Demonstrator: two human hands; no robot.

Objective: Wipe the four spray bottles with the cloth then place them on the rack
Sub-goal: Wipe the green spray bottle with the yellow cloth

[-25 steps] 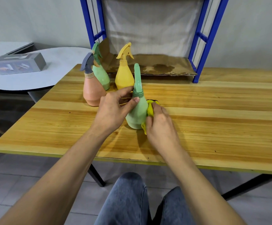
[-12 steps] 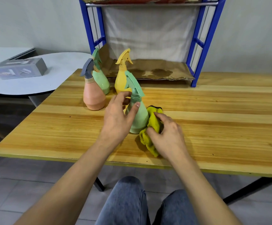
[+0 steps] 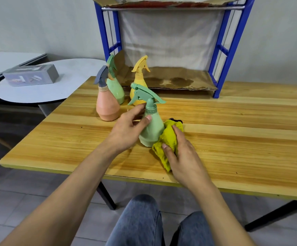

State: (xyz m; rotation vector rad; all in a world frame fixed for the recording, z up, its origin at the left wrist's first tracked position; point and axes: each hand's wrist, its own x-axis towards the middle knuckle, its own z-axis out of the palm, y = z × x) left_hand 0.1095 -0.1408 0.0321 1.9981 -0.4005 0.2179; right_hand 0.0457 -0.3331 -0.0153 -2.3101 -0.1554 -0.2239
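mint-green spray bottle [image 3: 152,128] stands mid-table [image 3: 250,139], left hand [image 3: 126,132] fingers curled loosely round its neck, right hand [image 3: 183,153] clamping the yellow cloth [image 3: 167,141] at its four o'clock. a hard wipe could tip it toward the pink bottle [image 3: 107,105] at ten o'clock.

Left hand [image 3: 126,130] steadies the near green bottle [image 3: 151,128]; right hand [image 3: 183,153] presses yellow cloth [image 3: 167,141] against it.
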